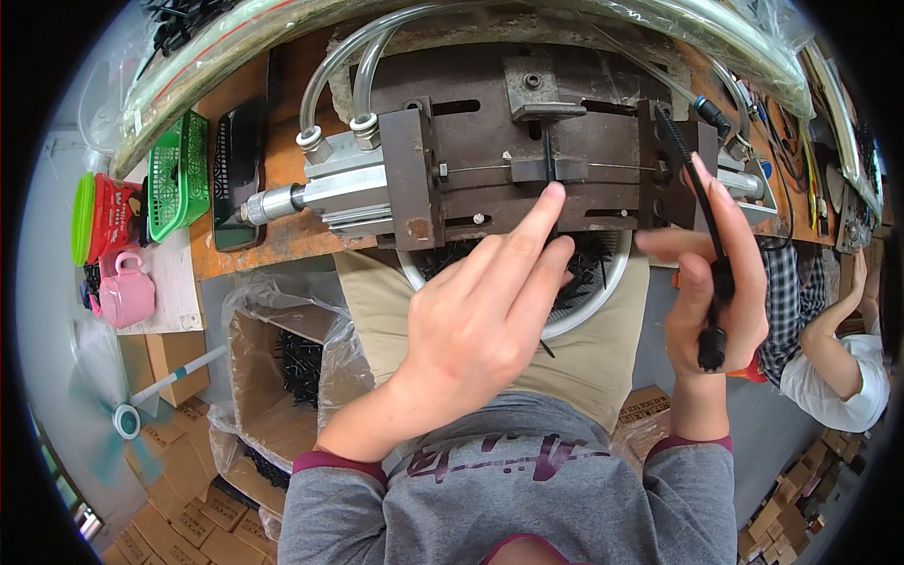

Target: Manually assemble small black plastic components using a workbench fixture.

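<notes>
My left hand (476, 306) reaches over the front of a brown metal fixture (508, 202). Its index fingertip touches the lower part of a thin black strip (550, 151), which stands across a small dark block (524, 170) in the middle. The other fingers are stretched out below it; the thumb is mostly hidden. Raised at the fixture's right end, my right hand (739, 273) is closed around a long thin black plastic piece (702, 193). That piece has a toothed upper part and a thick, knobbed lower end. A round basket (617, 282) with black pieces sits on my lap.
Silver air cylinders (348, 193) with clear hoses (330, 75) flank the fixture. On the left are a green basket (179, 174), a pink cup (127, 290), a plastic-lined carton (254, 353) and a fan (127, 421). Another person (838, 367) sits at the right.
</notes>
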The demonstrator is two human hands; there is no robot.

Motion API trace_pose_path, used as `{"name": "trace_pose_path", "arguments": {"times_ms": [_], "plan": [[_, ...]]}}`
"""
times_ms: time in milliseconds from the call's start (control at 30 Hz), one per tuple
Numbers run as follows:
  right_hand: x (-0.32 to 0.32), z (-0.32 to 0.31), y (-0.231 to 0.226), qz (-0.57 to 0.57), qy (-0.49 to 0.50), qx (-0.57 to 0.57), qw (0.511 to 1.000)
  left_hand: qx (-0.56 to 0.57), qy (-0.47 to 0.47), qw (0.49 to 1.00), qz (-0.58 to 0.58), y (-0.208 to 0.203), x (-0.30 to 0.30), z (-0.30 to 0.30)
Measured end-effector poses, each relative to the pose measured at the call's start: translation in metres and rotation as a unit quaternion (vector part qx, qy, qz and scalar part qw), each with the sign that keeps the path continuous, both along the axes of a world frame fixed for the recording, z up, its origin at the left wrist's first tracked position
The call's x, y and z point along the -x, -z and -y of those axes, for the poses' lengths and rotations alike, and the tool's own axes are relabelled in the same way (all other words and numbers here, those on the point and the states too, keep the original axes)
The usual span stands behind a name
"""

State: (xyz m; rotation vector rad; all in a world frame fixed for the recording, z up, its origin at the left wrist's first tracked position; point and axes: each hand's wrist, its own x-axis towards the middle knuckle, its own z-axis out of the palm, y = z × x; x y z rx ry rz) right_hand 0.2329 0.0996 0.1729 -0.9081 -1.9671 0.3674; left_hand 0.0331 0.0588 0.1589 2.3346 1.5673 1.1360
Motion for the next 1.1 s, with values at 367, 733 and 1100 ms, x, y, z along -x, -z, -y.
{"name": "trace_pose_path", "arguments": {"times_ms": [367,733,1100], "plan": [[0.004,0.017,-0.006,-0.093,0.028,0.179,0.979,-0.026,0.0,0.998,-0.051,-0.003,0.002,-0.011],[0.014,0.014,-0.001,-0.103,-0.103,0.232,0.962,-0.027,0.077,0.986,0.146,-0.013,0.0,0.0],[-0.006,0.01,-0.009,-0.05,0.068,0.063,0.994,-0.027,0.005,0.995,-0.096,-0.004,0.002,-0.012]]}}
